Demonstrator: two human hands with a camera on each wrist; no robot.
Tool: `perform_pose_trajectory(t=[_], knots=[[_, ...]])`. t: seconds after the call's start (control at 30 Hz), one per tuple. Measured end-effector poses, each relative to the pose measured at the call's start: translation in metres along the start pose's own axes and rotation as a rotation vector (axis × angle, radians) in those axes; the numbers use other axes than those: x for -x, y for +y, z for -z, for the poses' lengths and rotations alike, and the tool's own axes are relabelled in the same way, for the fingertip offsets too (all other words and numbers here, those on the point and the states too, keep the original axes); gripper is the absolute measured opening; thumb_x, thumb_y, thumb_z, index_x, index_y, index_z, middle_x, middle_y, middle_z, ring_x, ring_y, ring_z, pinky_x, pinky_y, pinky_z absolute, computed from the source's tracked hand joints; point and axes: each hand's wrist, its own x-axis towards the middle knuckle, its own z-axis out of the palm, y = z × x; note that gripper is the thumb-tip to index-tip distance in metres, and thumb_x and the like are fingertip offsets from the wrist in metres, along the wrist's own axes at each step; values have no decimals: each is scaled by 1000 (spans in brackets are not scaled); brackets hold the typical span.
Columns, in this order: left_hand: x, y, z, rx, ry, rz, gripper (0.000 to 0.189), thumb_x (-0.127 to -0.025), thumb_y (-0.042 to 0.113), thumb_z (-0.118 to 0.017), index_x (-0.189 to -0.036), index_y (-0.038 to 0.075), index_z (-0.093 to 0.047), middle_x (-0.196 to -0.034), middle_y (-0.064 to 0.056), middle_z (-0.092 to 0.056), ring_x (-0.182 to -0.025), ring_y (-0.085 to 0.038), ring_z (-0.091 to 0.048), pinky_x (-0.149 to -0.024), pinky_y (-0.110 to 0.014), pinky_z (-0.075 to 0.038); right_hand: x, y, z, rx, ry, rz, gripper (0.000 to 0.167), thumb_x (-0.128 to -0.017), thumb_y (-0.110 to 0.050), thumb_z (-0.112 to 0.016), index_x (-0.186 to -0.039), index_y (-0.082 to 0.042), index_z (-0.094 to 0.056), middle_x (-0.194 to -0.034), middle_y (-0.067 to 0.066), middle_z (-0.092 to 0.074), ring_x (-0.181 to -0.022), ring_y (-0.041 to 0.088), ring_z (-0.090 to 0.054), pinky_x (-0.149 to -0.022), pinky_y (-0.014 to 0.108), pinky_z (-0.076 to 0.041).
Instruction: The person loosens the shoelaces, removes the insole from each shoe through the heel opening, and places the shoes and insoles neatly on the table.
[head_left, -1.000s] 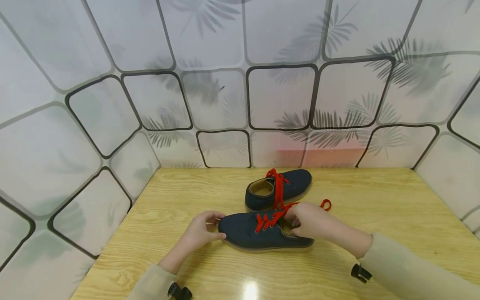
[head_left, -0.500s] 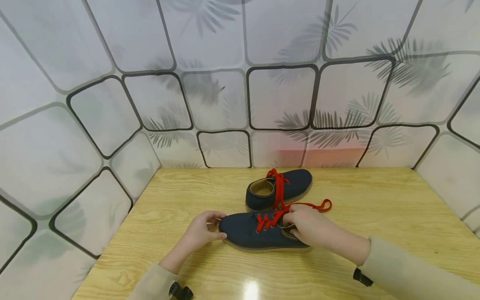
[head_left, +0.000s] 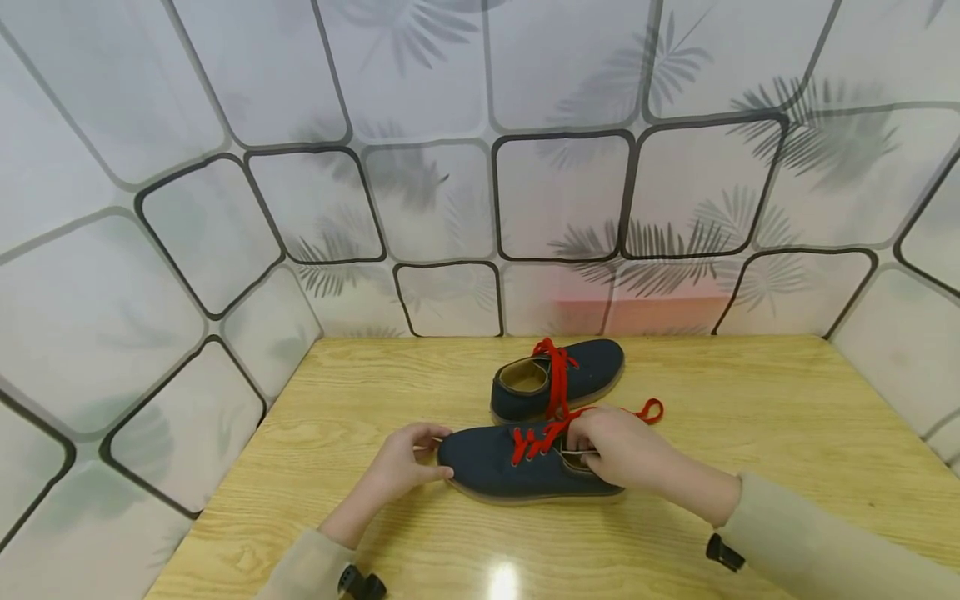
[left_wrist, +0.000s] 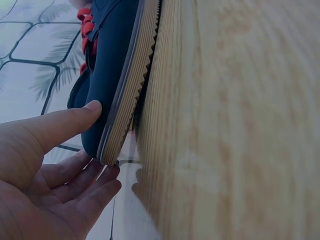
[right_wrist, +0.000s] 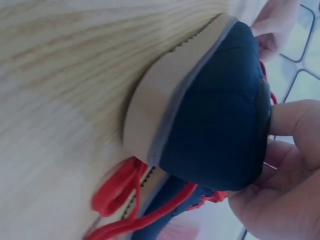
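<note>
A dark navy lace-up shoe (head_left: pixel 487 461) with red laces (head_left: pixel 531 444) and a ridged tan sole (left_wrist: pixel 131 95) lies on the table, toe to the left. My left hand (head_left: pixel 405 460) holds its toe, the thumb on the near side and fingers around the tip. At the heel end, my right hand (head_left: pixel 618 446) grips the shoe with fingertips inside the opening. A thin pale edge shows beside those fingertips; what it belongs to is unclear. The right wrist view shows the heel (right_wrist: pixel 210 130) close up, thumb at the collar; the innermost fingertips are hidden.
Just behind stands the matching navy shoe (head_left: pixel 596 367), toe to the right, its red laces tied. A loose red lace loop (head_left: pixel 651 410) trails right of my right hand. The wooden table (head_left: pixel 360 375) meets a patterned wall (head_left: pixel 442 200) at the back.
My right hand has shifted slightly at the shoe's opening, and a pale edge now shows more plainly by its fingertips. The left hand stays at the toe.
</note>
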Motion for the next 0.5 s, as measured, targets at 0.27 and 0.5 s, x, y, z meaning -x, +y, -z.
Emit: perform_pose_trajectory(t=[0.27, 0.5], knots=[[-1, -2, 0, 2, -5, -1, 50, -85, 1, -88, -131, -2, -69, -130, -20, -70, -116, -35, -69, -104, -46, -62, 1, 3, -4, -154, 70, -110, 13, -90, -9, -80, -85, -20, -76, -77, -12, -68, -68, -1, -56, -60, 18, -48], [-1, -4, -1, 4, -3, 1, 50, -85, 0, -88, -131, -2, -70, -130, -20, -70, -116, -36, -69, -104, -46, -62, 1, 7, -5, -310, 82, -201, 10, -91, -16, -80, -83, -21, -78, -68, -12, -62, -60, 3, -50, -56, 20, -42]])
